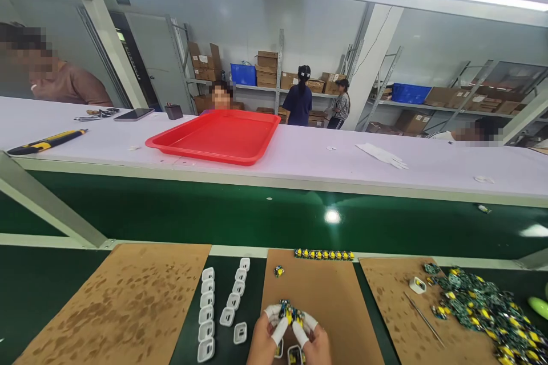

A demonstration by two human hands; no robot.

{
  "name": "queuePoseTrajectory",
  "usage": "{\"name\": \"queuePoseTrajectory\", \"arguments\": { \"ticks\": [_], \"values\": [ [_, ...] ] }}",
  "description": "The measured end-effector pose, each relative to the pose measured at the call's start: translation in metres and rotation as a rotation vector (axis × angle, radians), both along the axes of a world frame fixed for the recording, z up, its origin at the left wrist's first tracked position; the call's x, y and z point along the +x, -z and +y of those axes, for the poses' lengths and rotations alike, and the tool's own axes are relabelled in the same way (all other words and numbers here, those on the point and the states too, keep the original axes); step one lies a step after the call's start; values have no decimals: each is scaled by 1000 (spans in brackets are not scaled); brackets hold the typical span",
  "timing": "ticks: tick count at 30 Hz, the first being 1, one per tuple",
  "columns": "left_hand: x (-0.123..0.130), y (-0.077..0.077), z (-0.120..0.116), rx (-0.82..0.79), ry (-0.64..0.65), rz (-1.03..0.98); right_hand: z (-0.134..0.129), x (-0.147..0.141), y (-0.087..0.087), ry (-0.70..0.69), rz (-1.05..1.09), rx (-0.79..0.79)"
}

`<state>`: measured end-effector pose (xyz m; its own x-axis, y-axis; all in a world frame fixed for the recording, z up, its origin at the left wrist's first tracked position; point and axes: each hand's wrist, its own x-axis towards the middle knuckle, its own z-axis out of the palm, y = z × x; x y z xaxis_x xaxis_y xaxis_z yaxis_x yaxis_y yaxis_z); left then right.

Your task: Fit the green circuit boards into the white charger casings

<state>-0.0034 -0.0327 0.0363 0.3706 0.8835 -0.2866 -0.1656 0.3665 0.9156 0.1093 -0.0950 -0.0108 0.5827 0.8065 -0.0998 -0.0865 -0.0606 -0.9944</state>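
Note:
My left hand (266, 337) and my right hand (315, 342) are close together over the middle brown board, with white covers on thumbs and fingers. Between their fingertips are small circuit boards (289, 312) with yellow parts; how many each hand grips cannot be made out. Just below, partly hidden by my hands, white square housings (294, 355) lie with dark and yellow parts inside. A single circuit board (279, 271) rests farther up the brown board (329, 308). Along its far edge runs a row of yellow-topped pieces (324, 254).
White housings (206, 313) stand in two columns left of my hands. On the right, a heap of circuit boards (483, 308) lies near a metal rod (423, 319). The raised shelf carries a red tray (218, 137), a glove (381, 155) and a yellow-black tool (49, 141). People are beyond.

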Motion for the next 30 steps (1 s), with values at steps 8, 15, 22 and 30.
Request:
{"name": "queuePoseTrajectory", "arguments": {
  "ticks": [8,15,22,30],
  "values": [
    [-7,4,-6,-274,106,-181,-20,-6,-13,7,-166,35],
    [-22,-9,1,-284,193,-144,-23,9,1,-247,-170,112],
    [-22,-20,6,-52,182,37,-7,15,8,-288,79,1],
    [-11,-10,14,166,166,163,-4,2,-15,-139,-50,-57]
  ]
}}
